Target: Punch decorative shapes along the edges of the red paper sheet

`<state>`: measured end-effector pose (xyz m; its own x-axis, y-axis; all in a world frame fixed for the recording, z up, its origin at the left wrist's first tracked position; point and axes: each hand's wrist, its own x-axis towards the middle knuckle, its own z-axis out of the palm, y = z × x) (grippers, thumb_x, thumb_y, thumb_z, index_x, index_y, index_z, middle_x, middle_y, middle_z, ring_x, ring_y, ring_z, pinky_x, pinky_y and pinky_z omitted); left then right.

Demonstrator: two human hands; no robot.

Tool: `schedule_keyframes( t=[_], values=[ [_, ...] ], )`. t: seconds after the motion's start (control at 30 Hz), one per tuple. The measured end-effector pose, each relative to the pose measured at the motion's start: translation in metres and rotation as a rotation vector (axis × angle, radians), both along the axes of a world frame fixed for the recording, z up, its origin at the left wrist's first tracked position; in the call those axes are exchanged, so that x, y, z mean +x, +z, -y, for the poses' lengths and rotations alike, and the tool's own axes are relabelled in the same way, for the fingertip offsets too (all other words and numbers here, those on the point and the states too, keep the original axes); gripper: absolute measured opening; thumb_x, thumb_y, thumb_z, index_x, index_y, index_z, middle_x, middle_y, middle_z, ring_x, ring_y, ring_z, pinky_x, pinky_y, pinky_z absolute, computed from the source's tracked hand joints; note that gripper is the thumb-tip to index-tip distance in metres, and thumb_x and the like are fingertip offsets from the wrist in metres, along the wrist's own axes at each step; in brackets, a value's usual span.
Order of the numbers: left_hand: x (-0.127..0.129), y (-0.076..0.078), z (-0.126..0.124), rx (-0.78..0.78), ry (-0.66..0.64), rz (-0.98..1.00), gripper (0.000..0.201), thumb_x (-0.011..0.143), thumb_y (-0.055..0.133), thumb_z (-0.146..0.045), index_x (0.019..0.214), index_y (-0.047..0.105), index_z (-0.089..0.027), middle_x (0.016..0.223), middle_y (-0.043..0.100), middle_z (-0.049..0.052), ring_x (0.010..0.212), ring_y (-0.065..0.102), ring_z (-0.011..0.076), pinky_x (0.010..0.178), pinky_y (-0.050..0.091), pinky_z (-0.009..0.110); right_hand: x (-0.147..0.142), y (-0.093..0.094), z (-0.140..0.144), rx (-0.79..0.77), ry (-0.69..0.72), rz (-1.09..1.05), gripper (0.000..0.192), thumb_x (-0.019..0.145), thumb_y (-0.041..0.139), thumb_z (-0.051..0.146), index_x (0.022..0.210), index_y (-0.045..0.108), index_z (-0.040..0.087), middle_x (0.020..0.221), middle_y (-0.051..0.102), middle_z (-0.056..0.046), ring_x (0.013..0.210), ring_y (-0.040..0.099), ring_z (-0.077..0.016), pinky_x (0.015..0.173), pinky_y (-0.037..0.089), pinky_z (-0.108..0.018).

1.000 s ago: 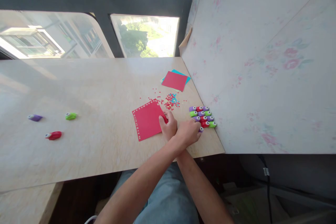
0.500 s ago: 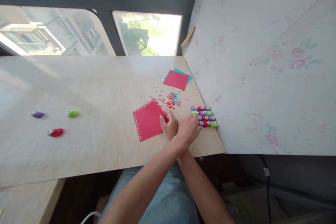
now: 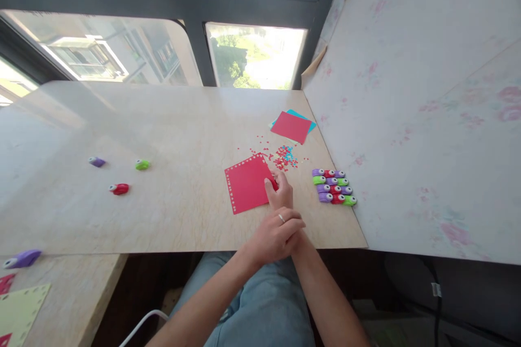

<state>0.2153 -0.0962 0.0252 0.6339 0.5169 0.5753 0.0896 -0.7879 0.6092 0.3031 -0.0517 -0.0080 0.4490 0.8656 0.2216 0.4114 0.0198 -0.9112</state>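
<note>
My right hand rests on the right edge of a red paper square with punched holes along its border, and it grips a small red punch there. My left hand is crossed over my right forearm near the table's front edge, empty, with a ring on one finger. To the right, a tidy block of several purple, red and green punches lies apart from both hands. Red and blue paper bits are scattered just beyond the red square.
A red sheet on a blue one lies farther back. Loose purple, green and red punches sit at the left. A lower table holds a purple punch and a yellow-green sheet. A floral board walls the right side.
My left hand has drawn back from the block of punches toward the table's front edge. The right hand stays on the red paper. The view has shifted left.
</note>
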Motion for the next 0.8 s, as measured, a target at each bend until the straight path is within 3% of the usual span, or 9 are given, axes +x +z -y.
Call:
schedule_keyframes(
  t=[0.07, 0.23, 0.37, 0.43, 0.53, 0.67, 0.73, 0.8],
  values=[
    [-0.020, -0.002, 0.004, -0.069, 0.100, 0.075, 0.017, 0.090, 0.047, -0.010, 0.097, 0.061, -0.017, 0.094, 0.066, 0.008, 0.085, 0.062, 0.0151, 0.076, 0.051, 0.027, 0.003, -0.001, -0.003, 0.004, 0.004, -0.056, 0.033, 0.088, 0.054, 0.035, 0.116, 0.060, 0.019, 0.111, 0.068, -0.009, 0.100, 0.064, -0.0235, 0.091, 0.050, -0.039],
    [-0.077, -0.010, -0.002, -0.231, 0.496, 0.140, 0.016, 0.088, 0.051, -0.009, 0.093, 0.063, -0.018, 0.088, 0.066, 0.005, 0.077, 0.060, 0.0124, 0.070, 0.050, 0.024, 0.009, -0.006, -0.005, 0.024, -0.063, -0.174, 0.038, 0.083, 0.060, 0.041, 0.111, 0.060, 0.016, 0.108, 0.069, -0.012, 0.099, 0.065, -0.0244, 0.091, 0.050, -0.040],
    [-0.123, -0.019, -0.012, -0.352, 0.800, 0.109, 0.009, 0.087, 0.055, -0.018, 0.088, 0.064, -0.018, 0.084, 0.066, 0.004, 0.073, 0.060, 0.0131, 0.067, 0.049, 0.025, 0.010, -0.006, -0.004, 0.021, -0.069, -0.199, 0.040, 0.079, 0.065, 0.043, 0.109, 0.061, 0.016, 0.105, 0.069, -0.012, 0.098, 0.066, -0.0255, 0.090, 0.050, -0.042],
    [-0.137, -0.021, -0.016, -0.486, 0.865, 0.116, 0.012, 0.088, 0.057, -0.026, 0.091, 0.064, -0.018, 0.083, 0.067, 0.004, 0.071, 0.061, 0.0137, 0.066, 0.050, 0.026, 0.009, -0.005, -0.004, 0.032, -0.074, -0.250, 0.041, 0.077, 0.068, 0.042, 0.108, 0.060, 0.016, 0.103, 0.070, -0.012, 0.095, 0.066, -0.0254, 0.088, 0.051, -0.042],
    [-0.143, -0.020, -0.019, -0.707, 0.808, 0.165, 0.030, 0.085, 0.063, -0.039, 0.105, 0.061, -0.017, 0.096, 0.069, 0.008, 0.076, 0.064, 0.0152, 0.067, 0.052, 0.027, 0.007, 0.000, -0.003, 0.069, -0.024, -0.443, 0.047, 0.074, 0.074, 0.041, 0.111, 0.058, 0.017, 0.101, 0.071, -0.011, 0.091, 0.068, -0.0239, 0.085, 0.053, -0.040],
    [-0.128, -0.011, -0.024, -0.936, 0.594, 0.316, 0.063, 0.075, 0.074, -0.047, 0.124, 0.051, -0.016, 0.117, 0.065, 0.016, 0.089, 0.067, 0.0190, 0.073, 0.056, 0.030, -0.002, 0.016, 0.001, 0.099, 0.167, -0.684, 0.063, 0.069, 0.081, 0.034, 0.124, 0.054, 0.022, 0.115, 0.069, -0.009, 0.105, 0.066, -0.0246, 0.093, 0.052, -0.041],
    [-0.116, -0.007, -0.026, -1.010, 0.451, 0.387, 0.065, 0.072, 0.077, -0.047, 0.124, 0.054, -0.015, 0.116, 0.067, 0.016, 0.092, 0.068, 0.0215, 0.077, 0.057, 0.033, -0.008, 0.025, 0.005, 0.029, 0.306, -0.724, 0.069, 0.068, 0.083, 0.033, 0.130, 0.052, 0.025, 0.122, 0.067, -0.009, 0.112, 0.064, -0.0270, 0.095, 0.051, -0.044],
    [-0.107, -0.004, -0.029, -1.028, 0.387, 0.424, 0.055, 0.074, 0.076, -0.048, 0.115, 0.061, -0.015, 0.111, 0.070, 0.015, 0.095, 0.069, 0.0236, 0.081, 0.057, 0.035, -0.013, 0.030, 0.010, -0.068, 0.430, -0.733, 0.069, 0.068, 0.083, 0.034, 0.130, 0.053, 0.026, 0.125, 0.066, -0.009, 0.114, 0.063, -0.0296, 0.095, 0.052, -0.046]
  ],
)
